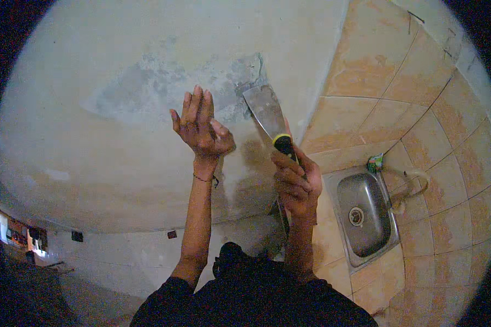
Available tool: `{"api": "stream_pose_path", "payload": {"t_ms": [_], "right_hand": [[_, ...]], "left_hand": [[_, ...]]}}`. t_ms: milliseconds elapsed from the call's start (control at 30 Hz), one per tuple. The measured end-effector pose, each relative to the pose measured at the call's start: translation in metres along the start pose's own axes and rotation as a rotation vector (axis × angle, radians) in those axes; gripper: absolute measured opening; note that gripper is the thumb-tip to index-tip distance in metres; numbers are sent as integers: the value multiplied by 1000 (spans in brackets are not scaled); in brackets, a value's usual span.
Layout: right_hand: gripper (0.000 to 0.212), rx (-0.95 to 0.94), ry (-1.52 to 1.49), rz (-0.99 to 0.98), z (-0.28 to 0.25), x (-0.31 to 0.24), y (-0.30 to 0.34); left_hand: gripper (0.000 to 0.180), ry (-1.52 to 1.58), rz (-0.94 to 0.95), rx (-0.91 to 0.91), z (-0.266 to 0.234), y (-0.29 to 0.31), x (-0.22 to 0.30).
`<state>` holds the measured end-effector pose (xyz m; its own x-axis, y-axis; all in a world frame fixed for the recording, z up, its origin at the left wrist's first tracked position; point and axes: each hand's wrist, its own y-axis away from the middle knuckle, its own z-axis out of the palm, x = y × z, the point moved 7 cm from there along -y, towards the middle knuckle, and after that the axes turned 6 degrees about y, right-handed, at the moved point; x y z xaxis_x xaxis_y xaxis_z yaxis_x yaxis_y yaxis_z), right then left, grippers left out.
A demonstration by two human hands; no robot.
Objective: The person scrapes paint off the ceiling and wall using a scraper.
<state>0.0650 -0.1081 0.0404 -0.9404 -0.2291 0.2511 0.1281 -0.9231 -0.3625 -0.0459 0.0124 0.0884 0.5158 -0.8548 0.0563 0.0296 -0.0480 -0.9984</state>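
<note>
My right hand is wrapped round the black and yellow handle of a putty knife. Its wide metal blade points up and left, with the tip at the edge of a rough grey patch on a pale plastered surface. Whether the blade touches that surface I cannot tell. Left of the knife, my left hand is raised just below the patch, fingers stretched out and holding nothing. A thin dark cord circles that wrist. Near the blade tip, a cracked, damaged spot shows in the plaster.
At right, a steel sink with a round drain is set in a tiled counter. A small green packet stands at its far rim, by a pale curved tap. Orange-stained tiles cover the adjoining wall.
</note>
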Motion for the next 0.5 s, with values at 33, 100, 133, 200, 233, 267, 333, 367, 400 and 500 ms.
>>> {"api": "stream_pose_path", "payload": {"t_ms": [33, 100, 133, 200, 233, 267, 333, 367, 400, 500], "right_hand": [[32, -1, -1, 1, 0, 3, -1], [31, 2, 43, -18, -1, 5, -2], [31, 1, 45, -17, -2, 5, -2], [29, 16, 68, -49, -5, 3, 0], [29, 16, 69, -50, -3, 2, -1], [28, 0, 52, -26, 1, 3, -2], [27, -13, 33, -6, 4, 5, -2], [27, -16, 42, -15, 2, 5, -2], [27, -20, 54, -26, 1, 4, -3], [27, -40, 32, -19, 1, 1, -3]], "left_hand": [[48, 8, 4, 9, -2, -2, 0], [48, -1, 7, -4, -3, 0, -2], [49, -9, 9, -16, -2, 1, -3], [48, 8, 18, 0, -2, 2, -3], [48, 23, 25, 12, -3, 3, -3], [48, 24, 25, 12, -2, 3, -3], [48, 1, -2, -1, -2, 2, -2], [48, 2, -2, -3, -2, 2, -2], [48, -2, -8, -10, -1, 1, -2], [48, 6, -12, -18, 2, 1, -2]]}}
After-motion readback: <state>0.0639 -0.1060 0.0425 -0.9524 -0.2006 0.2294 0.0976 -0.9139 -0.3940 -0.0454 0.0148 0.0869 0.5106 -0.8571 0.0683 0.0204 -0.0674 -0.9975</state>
